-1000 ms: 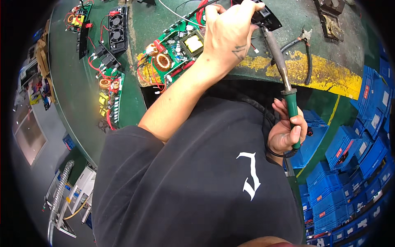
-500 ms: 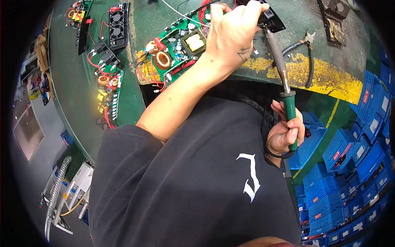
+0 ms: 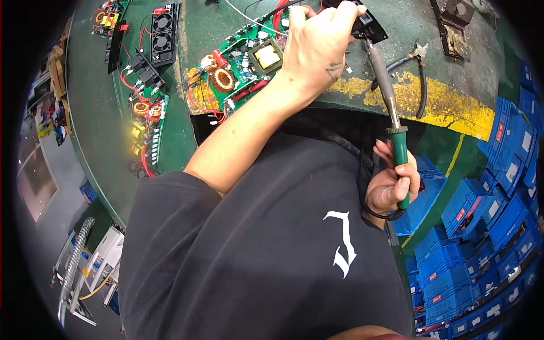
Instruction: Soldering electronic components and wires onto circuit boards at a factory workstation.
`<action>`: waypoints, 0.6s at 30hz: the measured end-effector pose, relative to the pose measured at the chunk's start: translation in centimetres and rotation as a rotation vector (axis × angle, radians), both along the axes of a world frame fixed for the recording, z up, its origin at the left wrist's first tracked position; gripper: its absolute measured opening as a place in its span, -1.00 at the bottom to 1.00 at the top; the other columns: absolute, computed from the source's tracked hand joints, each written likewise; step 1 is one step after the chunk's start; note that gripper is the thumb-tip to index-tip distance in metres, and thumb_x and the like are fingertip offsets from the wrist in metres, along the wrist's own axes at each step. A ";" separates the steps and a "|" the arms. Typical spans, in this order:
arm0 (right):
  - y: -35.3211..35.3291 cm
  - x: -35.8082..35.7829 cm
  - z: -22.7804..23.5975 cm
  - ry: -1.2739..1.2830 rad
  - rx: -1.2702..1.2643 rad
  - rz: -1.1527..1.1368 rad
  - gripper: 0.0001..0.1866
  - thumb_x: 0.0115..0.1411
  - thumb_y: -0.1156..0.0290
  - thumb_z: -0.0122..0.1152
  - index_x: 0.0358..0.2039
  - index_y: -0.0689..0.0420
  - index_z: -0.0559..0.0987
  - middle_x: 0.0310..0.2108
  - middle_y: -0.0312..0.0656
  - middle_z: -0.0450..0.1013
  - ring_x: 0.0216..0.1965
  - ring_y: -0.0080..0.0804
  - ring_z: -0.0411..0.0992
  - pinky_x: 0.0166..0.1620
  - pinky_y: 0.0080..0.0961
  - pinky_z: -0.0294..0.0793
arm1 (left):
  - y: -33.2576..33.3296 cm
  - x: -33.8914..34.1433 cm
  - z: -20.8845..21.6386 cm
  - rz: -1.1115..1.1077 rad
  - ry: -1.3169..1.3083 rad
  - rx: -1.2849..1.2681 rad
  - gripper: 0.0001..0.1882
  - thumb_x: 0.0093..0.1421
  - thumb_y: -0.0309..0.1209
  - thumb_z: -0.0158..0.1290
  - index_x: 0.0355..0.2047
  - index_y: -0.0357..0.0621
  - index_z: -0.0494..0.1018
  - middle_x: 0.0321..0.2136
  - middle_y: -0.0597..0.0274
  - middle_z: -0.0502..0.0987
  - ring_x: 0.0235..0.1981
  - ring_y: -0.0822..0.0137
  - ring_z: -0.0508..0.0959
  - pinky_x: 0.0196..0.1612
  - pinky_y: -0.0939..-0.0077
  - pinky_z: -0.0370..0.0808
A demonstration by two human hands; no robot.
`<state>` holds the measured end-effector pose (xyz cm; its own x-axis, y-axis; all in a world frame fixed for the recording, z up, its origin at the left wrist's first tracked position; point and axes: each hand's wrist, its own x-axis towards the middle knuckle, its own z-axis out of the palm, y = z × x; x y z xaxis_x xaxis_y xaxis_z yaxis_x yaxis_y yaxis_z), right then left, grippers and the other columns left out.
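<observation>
At the lower edge, nearest of all, spreads the wearer's black cotton T-shirt (image 3: 255,243). Just past its right side the right hand (image 3: 391,184) is closed around the rear of a long soldering iron with a green handle and a bare metal shaft (image 3: 390,105); gripping that far back presumably spares the fingers from the hot end. Its black coiled cord (image 3: 395,215) loops beside the wrist, likely to hang out of the way.

Further up, the left hand (image 3: 317,48) reaches over a green worktable with a worn yellow edge (image 3: 453,110). Its fingers are curled at a small black panel carrying a socket (image 3: 377,27), perhaps to steady it, though what they pinch is hidden. The iron's tip points at the panel's near side; whether they touch, I cannot tell. Left of that hand lies a green circuit board with a copper-wound ring and a yellow-topped transformer (image 3: 241,50), its red wires trailing toward the edge.

Beyond the iron rest black-handled cutters with spread handles (image 3: 417,55), within easy reach. Farther off sit a dark metal stand holding a crusty block (image 3: 455,34), on the right, and a black twin-fan unit (image 3: 164,31), on the left.
</observation>
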<state>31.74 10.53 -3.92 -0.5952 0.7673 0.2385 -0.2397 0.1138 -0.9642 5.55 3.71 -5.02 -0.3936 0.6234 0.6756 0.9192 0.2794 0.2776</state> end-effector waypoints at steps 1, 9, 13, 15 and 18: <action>0.0 0.3 0.0 0.001 0.000 0.003 -0.67 0.42 0.22 -0.14 -0.21 0.27 0.41 -0.10 0.41 0.48 -0.22 0.25 0.63 -0.21 -0.07 0.77 | -0.2 0.6 1.2 0.017 -0.220 -0.046 -0.50 0.16 -0.52 0.18 0.14 -0.34 0.44 -0.14 -0.12 0.59 -0.14 -0.11 0.57 0.05 -0.03 0.34; 0.8 2.1 1.1 0.051 -0.073 -0.049 -0.64 0.41 0.12 -0.18 -0.22 0.18 0.40 -0.12 0.38 0.52 -0.26 0.16 0.65 -0.28 -0.19 0.76 | -0.1 -0.4 -0.8 0.051 -0.070 -0.062 -0.49 0.16 -0.51 0.19 0.14 -0.31 0.43 -0.17 -0.09 0.58 -0.16 -0.11 0.55 0.08 -0.03 0.31; 2.1 3.5 1.9 0.114 -0.259 -0.166 -0.64 0.40 0.04 -0.14 -0.22 0.08 0.41 -0.14 0.35 0.57 -0.23 0.04 0.67 -0.17 -0.28 0.73 | 0.2 0.8 2.7 0.049 -0.392 -0.221 -0.50 0.15 -0.50 0.20 0.13 -0.29 0.44 -0.15 -0.11 0.57 -0.15 -0.12 0.53 0.07 -0.03 0.32; 3.0 4.2 2.1 0.101 -0.252 -0.216 -0.64 0.38 0.03 -0.12 -0.22 0.07 0.43 -0.14 0.35 0.58 -0.21 0.03 0.67 -0.14 -0.29 0.73 | 0.0 0.6 2.1 0.058 -0.283 -0.177 -0.49 0.14 -0.50 0.21 0.13 -0.29 0.43 -0.14 -0.11 0.57 -0.16 -0.13 0.52 0.05 -0.03 0.32; 4.4 4.8 1.5 0.108 -0.284 -0.239 -0.66 0.39 0.06 -0.13 -0.21 0.07 0.44 -0.14 0.35 0.58 -0.18 0.04 0.66 -0.11 -0.28 0.72 | -0.3 0.7 1.2 0.080 -0.196 -0.154 -0.47 0.13 -0.49 0.23 0.13 -0.27 0.43 -0.13 -0.11 0.57 -0.17 -0.16 0.51 0.04 -0.02 0.34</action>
